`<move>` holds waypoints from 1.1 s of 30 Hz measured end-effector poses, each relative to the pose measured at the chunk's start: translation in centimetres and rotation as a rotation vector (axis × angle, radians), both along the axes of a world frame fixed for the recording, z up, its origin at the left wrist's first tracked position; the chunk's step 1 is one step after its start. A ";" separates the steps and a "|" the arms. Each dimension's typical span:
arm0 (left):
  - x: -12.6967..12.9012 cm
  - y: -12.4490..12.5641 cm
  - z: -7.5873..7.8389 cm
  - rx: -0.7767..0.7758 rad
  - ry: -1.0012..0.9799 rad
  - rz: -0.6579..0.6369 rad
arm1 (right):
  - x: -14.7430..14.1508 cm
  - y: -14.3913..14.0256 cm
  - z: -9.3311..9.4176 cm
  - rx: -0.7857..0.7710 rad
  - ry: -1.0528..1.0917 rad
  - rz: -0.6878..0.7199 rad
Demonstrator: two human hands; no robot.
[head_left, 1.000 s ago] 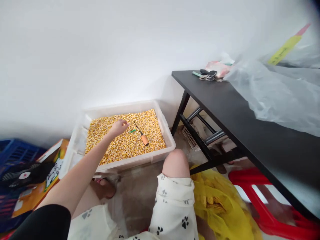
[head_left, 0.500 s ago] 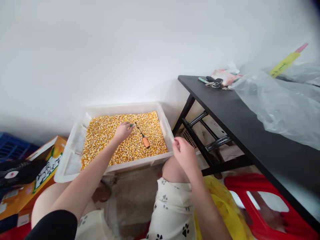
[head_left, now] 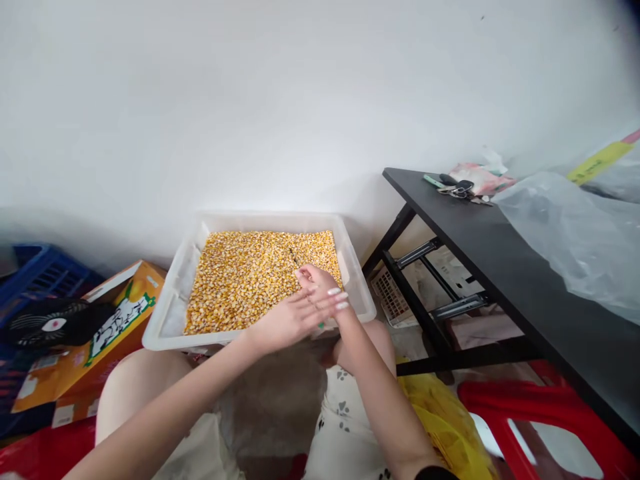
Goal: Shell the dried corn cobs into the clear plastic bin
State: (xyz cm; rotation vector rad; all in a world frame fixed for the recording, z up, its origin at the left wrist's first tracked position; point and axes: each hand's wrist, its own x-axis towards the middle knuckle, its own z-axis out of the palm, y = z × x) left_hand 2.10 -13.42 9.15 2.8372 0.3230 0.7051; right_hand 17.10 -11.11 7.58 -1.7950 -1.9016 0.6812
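Note:
A shallow white plastic tray (head_left: pixel 367 303) holds a broad layer of yellow corn kernels (head_left: pixel 245 273). My left hand (head_left: pixel 287 323) lies across the back of my right hand and wrist, its fingers stretched out. A small green spot (head_left: pixel 321 325) shows at the lower edge of the left fingers; what it is I cannot make out. Over the right front of the kernels, my right hand (head_left: pixel 323 281) has its fingers curled in. A thin dark metal shaft (head_left: pixel 293 254) of a tool pokes out of the corn just beyond it. The tool's handle is hidden behind that hand.
To the right stands a black table (head_left: pixel 450 220) with keys (head_left: pixel 460 189) and clear plastic bags (head_left: pixel 570 233). Below it are a red stool (head_left: pixel 540 407) and a yellow bag (head_left: pixel 445 413). An orange carton (head_left: pixel 125 320) and a blue crate (head_left: pixel 50 267) sit left.
My left hand has come off the kernels and moved right and nearer, onto my right wrist. My right hand has moved left over the tray, covering the tool's orange handle. The view has shifted left.

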 end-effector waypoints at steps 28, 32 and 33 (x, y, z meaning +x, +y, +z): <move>-9.5 9.9 -5.5 -1.101 -1.269 1.151 | -11.0 5.5 -4.1 -0.045 0.168 0.218; -11.3 9.9 -4.6 -1.053 -1.522 1.294 | -11.4 7.2 -6.4 0.316 -0.254 0.414; -11.3 9.8 -4.4 -1.104 -1.539 1.264 | -10.9 7.6 -6.7 0.339 -0.298 0.428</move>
